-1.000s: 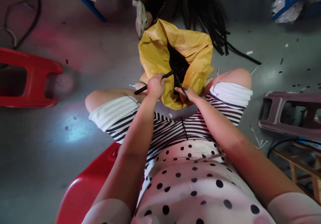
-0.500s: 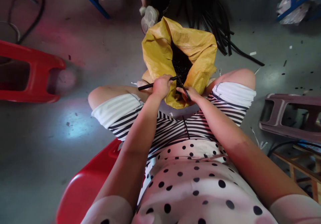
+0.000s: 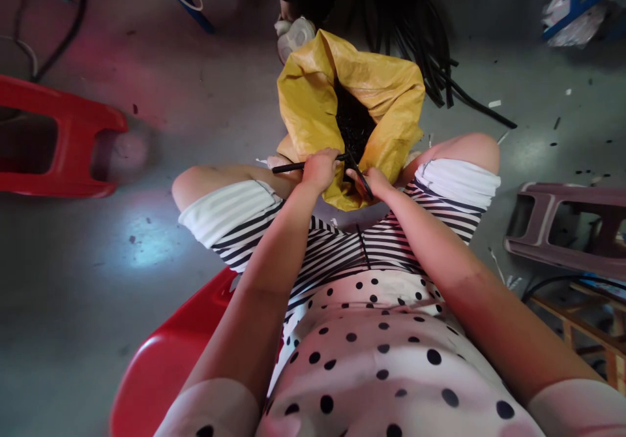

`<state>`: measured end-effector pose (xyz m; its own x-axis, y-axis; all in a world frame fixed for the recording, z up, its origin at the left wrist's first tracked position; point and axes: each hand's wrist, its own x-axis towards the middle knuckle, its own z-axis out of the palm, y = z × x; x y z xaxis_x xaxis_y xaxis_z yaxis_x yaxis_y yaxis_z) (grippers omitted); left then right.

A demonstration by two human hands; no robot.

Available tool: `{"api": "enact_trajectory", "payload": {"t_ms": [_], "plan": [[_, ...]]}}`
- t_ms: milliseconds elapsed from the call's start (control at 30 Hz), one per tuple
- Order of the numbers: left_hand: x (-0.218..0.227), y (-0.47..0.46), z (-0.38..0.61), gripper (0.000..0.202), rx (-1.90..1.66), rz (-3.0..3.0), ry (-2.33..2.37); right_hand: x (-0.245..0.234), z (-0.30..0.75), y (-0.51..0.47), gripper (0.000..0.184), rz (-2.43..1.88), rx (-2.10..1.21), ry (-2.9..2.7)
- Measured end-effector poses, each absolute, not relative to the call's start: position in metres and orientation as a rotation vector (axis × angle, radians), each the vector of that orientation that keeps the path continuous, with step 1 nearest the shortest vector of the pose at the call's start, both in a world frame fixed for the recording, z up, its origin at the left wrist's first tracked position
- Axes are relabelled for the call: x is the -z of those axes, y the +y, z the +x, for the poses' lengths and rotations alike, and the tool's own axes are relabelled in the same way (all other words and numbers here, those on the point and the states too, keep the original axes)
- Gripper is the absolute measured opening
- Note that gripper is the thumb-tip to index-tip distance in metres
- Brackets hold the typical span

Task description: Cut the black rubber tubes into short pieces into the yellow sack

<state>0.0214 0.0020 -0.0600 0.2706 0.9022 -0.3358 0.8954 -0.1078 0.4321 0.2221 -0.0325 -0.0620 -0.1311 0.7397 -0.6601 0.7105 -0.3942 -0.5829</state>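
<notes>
My left hand (image 3: 321, 170) is closed around a black tube (image 3: 287, 167), whose long end sticks out to the left and whose short end passes over the bag's opening. In my right hand (image 3: 375, 182) are scissors (image 3: 364, 184) with dark handles, their blades at the tube's right end. Whether the blades are parted I cannot tell. Both hands are above the near rim of a yellow bag (image 3: 307, 107), its top rolled down. Small black pieces (image 3: 355, 120) lie inside. Between my knees the bag stands upright.
Long black tubes (image 3: 435, 75) lie on the floor beyond the bag. Another person's shoe (image 3: 296, 38) is close behind it. A red stool (image 3: 73, 137) stands left, a brown stool (image 3: 538, 222) right. A thin black strip (image 3: 362, 246) lies on my striped trousers.
My left hand has slid slightly to the right along with the black tube. My right hand and the scissors have barely moved.
</notes>
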Motion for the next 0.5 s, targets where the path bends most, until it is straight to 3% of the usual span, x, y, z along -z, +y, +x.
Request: {"api": "enact_trajectory", "payload": {"t_ms": [367, 500], "plan": [[0.0618, 0.0037, 0.0182, 0.043, 0.007, 1.978, 1.646, 0.0658, 0.2216, -0.0323, 0.073, -2.149, -1.461, -1.722], [0.0598, -0.0011, 0.0241, 0.041, -0.008, 2.047, 1.489, 0.0661, 0.2221, -0.0308, 0.068, -2.120, -1.414, -1.480]]}}
